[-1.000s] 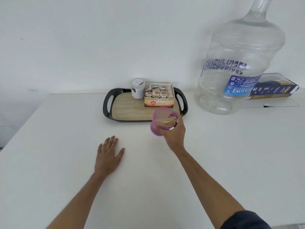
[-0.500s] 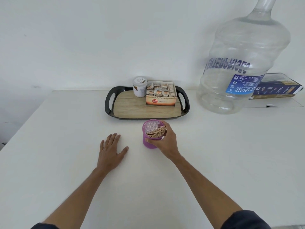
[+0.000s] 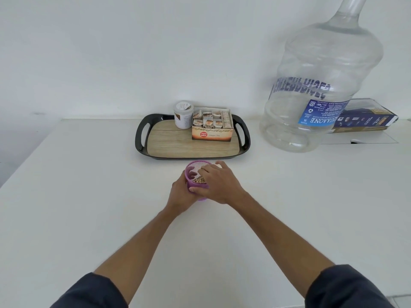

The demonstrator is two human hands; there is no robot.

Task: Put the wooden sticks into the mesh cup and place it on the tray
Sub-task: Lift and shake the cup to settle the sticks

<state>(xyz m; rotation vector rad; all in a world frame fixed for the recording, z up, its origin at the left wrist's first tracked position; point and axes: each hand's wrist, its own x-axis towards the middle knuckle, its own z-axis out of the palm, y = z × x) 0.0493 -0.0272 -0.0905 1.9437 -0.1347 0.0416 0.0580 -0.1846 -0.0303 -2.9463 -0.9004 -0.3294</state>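
The purple mesh cup (image 3: 196, 168) stands on the white table just in front of the tray (image 3: 140, 138). Wooden sticks (image 3: 199, 180) lie inside it, their ends showing at the near rim. My left hand (image 3: 179, 194) grips the cup from the left, with its fingers visible through the mesh on the far side. My right hand (image 3: 221, 183) covers the cup's right side. Its fingers lie over the rim on the sticks and a thumb presses the near wall.
The black-rimmed tray with a wooden floor holds a white jar (image 3: 183, 115) and a ginger tea box (image 3: 211, 134) at its back right. A large clear water bottle (image 3: 322, 85) stands at the right, with a blue box (image 3: 367, 120) behind it.
My right hand brought the cup back from the tray's edge and set it on the table. My left hand left the table and took hold of the cup.
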